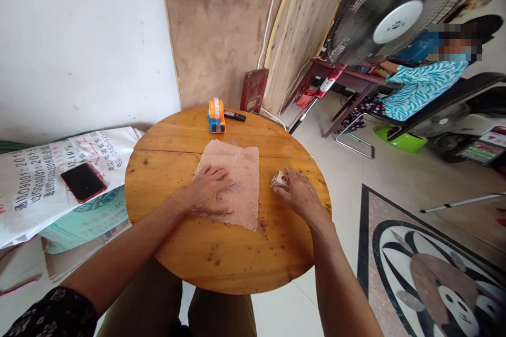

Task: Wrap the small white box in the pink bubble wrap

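A sheet of pinkish bubble wrap [243, 184] lies flat on the round wooden table [221, 263]. My left hand [211, 189] rests on its left part, fingers spread and nothing in them. To the right of the sheet, my right hand [302, 195] has its fingers around a small white box with red marks [280, 181], at the table's right side. Part of the box is hidden by the fingers. Behind the bubble wrap stands an orange and blue tape dispenser [216, 116] with a roll of clear tape.
A dark remote-like object [234, 116] lies beside the dispenser. Left of the table, a phone [83, 182] rests on printed white sacks [31, 189]. A dark red chair back [255, 89] stands behind. A large fan [395, 18] and a seated person [419, 87] are at the right.
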Available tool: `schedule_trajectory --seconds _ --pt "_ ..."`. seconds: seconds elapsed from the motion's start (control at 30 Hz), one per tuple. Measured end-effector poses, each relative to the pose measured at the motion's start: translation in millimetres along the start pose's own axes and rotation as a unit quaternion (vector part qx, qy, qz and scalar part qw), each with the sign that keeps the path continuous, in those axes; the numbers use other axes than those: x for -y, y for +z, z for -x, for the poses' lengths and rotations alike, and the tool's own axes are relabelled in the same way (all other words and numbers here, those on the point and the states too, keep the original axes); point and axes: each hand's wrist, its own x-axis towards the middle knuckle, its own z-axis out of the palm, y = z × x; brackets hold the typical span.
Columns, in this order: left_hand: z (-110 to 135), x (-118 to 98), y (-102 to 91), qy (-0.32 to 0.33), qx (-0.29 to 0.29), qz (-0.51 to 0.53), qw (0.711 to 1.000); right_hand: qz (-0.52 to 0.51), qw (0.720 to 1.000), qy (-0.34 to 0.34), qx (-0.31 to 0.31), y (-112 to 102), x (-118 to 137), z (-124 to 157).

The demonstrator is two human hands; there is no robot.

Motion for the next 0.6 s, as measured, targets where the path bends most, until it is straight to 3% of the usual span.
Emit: schedule_trajectory --seconds 0.1,0.2,0.33,0.47,0.53,0.6 --pt "0.0 0.0 0.5 -0.003 0.002 0.001 1.000 -0.049 0.998 0.043 -0.015 0.6 -8.3 3.0" --pt "0.2 1.4 2.1 -0.002 0.007 0.005 1.000 -0.192 0.979 0.052 -0.033 -6.8 3.2 6.7" --pt "1.0 3.5 3.9 -0.001 0.008 0.008 1.000 -0.457 0.888 -0.048 0.013 -11.9 49.8 4.8" --pt "0.8 2.4 1.9 0.011 -0.003 0.024 1.000 -0.547 0.828 -0.089 0.088 11.9 90.6 -13.1" --pt "0.1 0.9 -0.9 0.018 -0.004 0.038 0.999 -0.576 0.808 -0.074 0.099 30.8 95.8 -23.3" --pt "-0.7 0.4 -4.1 0.012 -0.003 0.059 0.998 -0.583 0.807 -0.057 0.078 47.7 92.5 -30.2"
